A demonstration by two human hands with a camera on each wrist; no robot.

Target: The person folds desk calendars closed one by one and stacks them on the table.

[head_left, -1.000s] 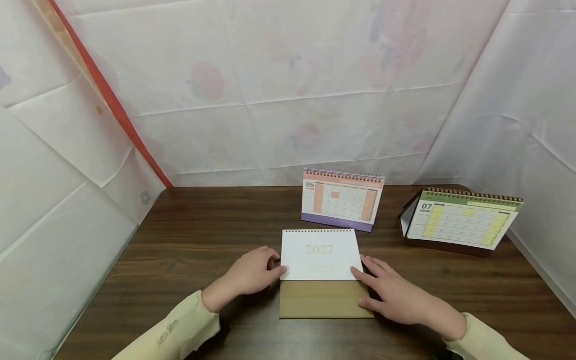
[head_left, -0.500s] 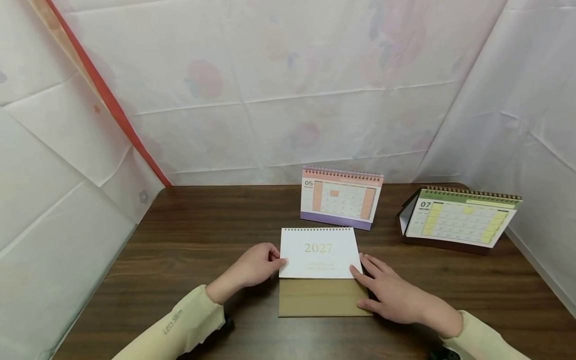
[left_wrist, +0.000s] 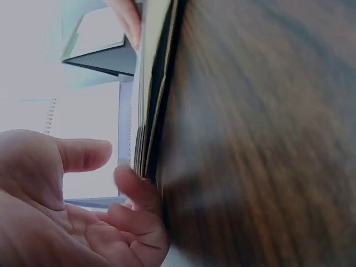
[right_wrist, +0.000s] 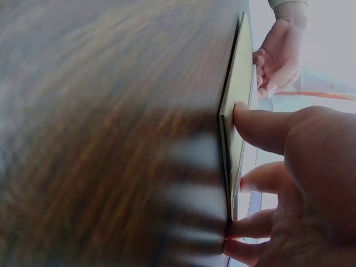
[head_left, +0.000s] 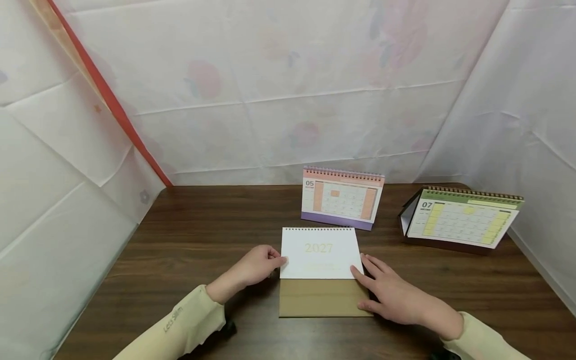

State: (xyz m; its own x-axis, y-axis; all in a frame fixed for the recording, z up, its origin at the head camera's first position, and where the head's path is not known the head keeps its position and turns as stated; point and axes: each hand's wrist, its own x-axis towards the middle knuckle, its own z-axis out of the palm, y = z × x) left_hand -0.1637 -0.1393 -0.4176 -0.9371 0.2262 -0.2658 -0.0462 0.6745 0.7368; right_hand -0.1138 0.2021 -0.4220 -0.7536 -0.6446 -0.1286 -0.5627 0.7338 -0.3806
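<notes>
Well, at the 2027 calendar [head_left: 320, 267], the left hand [head_left: 254, 266] touches the left edge, grip unclear; the right hand [head_left: 396, 296], fingers extended, rests opposite.

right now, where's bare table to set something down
Free: table left of the pink calendar, beyond the left hand; narrower gap between pink calendar and green calendar. Crowded: around the 2027 calendar, between left hand and right hand.
</notes>
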